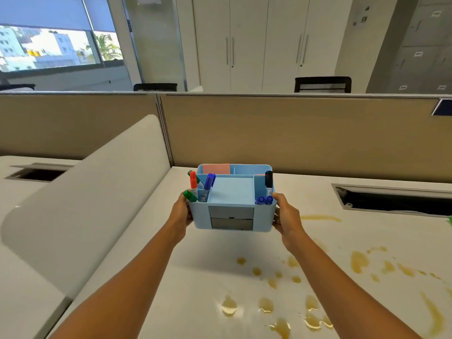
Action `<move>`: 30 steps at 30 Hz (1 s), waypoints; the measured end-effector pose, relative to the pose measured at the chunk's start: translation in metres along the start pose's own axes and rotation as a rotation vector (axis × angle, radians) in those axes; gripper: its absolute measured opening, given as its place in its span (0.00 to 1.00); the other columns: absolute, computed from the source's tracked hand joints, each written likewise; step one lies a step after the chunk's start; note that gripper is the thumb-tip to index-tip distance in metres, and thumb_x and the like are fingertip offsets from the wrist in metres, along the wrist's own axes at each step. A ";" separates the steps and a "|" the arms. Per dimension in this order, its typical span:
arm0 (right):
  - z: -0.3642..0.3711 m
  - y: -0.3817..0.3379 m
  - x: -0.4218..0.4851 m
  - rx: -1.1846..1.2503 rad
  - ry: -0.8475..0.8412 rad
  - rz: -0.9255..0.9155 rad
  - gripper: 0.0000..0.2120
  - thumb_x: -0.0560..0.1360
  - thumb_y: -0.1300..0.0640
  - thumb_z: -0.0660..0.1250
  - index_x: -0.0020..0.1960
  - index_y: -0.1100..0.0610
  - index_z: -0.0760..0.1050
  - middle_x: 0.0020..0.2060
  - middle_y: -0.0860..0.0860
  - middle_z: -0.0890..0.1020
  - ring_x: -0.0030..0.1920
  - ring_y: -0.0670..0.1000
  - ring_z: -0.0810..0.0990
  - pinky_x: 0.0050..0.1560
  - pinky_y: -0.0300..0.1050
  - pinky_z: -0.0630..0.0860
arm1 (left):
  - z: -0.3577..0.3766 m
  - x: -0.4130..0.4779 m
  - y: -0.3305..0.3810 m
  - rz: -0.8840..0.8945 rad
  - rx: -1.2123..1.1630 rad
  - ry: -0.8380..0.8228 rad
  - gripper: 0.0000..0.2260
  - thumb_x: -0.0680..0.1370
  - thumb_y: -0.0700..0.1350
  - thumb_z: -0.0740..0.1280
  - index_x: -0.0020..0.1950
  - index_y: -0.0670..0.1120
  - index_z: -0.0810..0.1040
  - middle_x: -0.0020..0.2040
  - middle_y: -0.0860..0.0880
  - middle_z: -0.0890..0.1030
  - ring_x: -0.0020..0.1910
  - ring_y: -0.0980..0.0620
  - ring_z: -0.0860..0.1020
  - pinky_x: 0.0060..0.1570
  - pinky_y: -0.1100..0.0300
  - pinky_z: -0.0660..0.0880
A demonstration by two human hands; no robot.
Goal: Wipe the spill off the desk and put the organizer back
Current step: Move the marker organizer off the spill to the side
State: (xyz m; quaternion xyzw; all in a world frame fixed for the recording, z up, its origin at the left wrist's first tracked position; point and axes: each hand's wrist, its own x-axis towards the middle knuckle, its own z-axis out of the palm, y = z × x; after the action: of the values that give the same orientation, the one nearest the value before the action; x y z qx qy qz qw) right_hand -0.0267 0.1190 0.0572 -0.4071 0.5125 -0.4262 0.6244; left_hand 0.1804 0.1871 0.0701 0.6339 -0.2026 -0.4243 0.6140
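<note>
head | both hands (182, 211) (287, 216) grip organizer (232, 206) | above spill (293, 289) on desk (195, 277)

You are holding the light blue plastic desk organizer (232, 211) level above the white desk (195, 277), toward its far edge, its two grey drawers facing you. Red, green, blue and black markers are standing in its compartments, with a pink notepad at the back. The yellowish-brown liquid spill (293, 307) is lying scattered in puddles and streaks toward the desk's near right.
</note>
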 end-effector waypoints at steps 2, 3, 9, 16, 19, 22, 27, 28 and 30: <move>0.017 0.012 -0.010 0.002 0.000 0.009 0.13 0.75 0.46 0.61 0.53 0.52 0.76 0.50 0.55 0.80 0.47 0.53 0.77 0.47 0.48 0.73 | -0.020 0.001 -0.004 -0.004 -0.008 0.020 0.13 0.81 0.52 0.48 0.54 0.50 0.70 0.40 0.49 0.77 0.38 0.53 0.76 0.38 0.60 0.73; 0.026 0.019 -0.014 0.003 0.000 0.016 0.13 0.75 0.46 0.61 0.52 0.52 0.76 0.50 0.55 0.80 0.47 0.53 0.77 0.47 0.48 0.73 | -0.031 0.001 -0.005 -0.005 -0.008 0.030 0.13 0.80 0.52 0.49 0.54 0.50 0.70 0.39 0.49 0.77 0.38 0.53 0.76 0.37 0.61 0.73; 0.073 0.058 -0.040 0.000 -0.003 0.053 0.12 0.76 0.46 0.60 0.55 0.50 0.74 0.51 0.55 0.80 0.51 0.55 0.77 0.55 0.52 0.75 | -0.097 0.006 -0.023 -0.018 0.008 0.051 0.14 0.80 0.53 0.50 0.52 0.50 0.73 0.39 0.49 0.78 0.38 0.52 0.77 0.37 0.60 0.74; 0.103 0.087 -0.058 0.012 -0.003 0.077 0.08 0.76 0.47 0.61 0.48 0.48 0.76 0.46 0.55 0.81 0.47 0.54 0.77 0.50 0.51 0.75 | -0.139 0.010 -0.039 -0.055 -0.016 0.083 0.12 0.79 0.52 0.52 0.47 0.51 0.74 0.38 0.49 0.78 0.36 0.52 0.76 0.34 0.60 0.73; 0.111 0.097 -0.061 0.046 -0.011 0.074 0.06 0.77 0.48 0.61 0.45 0.47 0.75 0.41 0.51 0.81 0.44 0.51 0.78 0.46 0.47 0.75 | -0.149 0.016 -0.043 -0.065 -0.022 0.084 0.12 0.79 0.51 0.51 0.50 0.49 0.73 0.38 0.49 0.78 0.36 0.52 0.76 0.34 0.60 0.72; 0.116 0.105 -0.062 0.069 -0.001 0.075 0.06 0.77 0.48 0.61 0.49 0.48 0.74 0.41 0.50 0.81 0.42 0.48 0.77 0.42 0.43 0.74 | -0.155 0.019 -0.047 -0.069 -0.019 0.078 0.13 0.79 0.51 0.51 0.49 0.50 0.73 0.38 0.49 0.78 0.36 0.52 0.77 0.33 0.61 0.72; 0.122 0.114 -0.059 0.068 0.010 0.091 0.07 0.77 0.49 0.60 0.52 0.49 0.73 0.46 0.52 0.81 0.46 0.50 0.78 0.42 0.43 0.75 | -0.159 0.022 -0.049 -0.069 -0.017 0.072 0.14 0.79 0.51 0.50 0.43 0.52 0.74 0.37 0.50 0.79 0.35 0.54 0.77 0.25 0.66 0.75; 0.122 0.115 -0.058 0.067 0.012 0.094 0.07 0.77 0.49 0.59 0.53 0.48 0.73 0.47 0.53 0.81 0.47 0.51 0.78 0.43 0.44 0.76 | -0.159 0.024 -0.050 -0.071 -0.018 0.071 0.14 0.79 0.51 0.50 0.43 0.52 0.74 0.37 0.50 0.79 0.34 0.54 0.77 0.26 0.65 0.74; 0.123 0.118 -0.056 0.066 0.012 0.100 0.07 0.77 0.49 0.59 0.53 0.47 0.73 0.47 0.52 0.81 0.49 0.52 0.78 0.46 0.45 0.76 | -0.159 0.026 -0.052 -0.070 -0.017 0.070 0.15 0.79 0.50 0.50 0.41 0.52 0.74 0.37 0.50 0.79 0.34 0.54 0.77 0.29 0.64 0.73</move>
State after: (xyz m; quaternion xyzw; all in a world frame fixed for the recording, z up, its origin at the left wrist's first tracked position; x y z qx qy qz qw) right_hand 0.1019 0.2171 -0.0202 -0.3578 0.5215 -0.4136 0.6550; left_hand 0.3062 0.2721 -0.0054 0.6497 -0.1550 -0.4249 0.6110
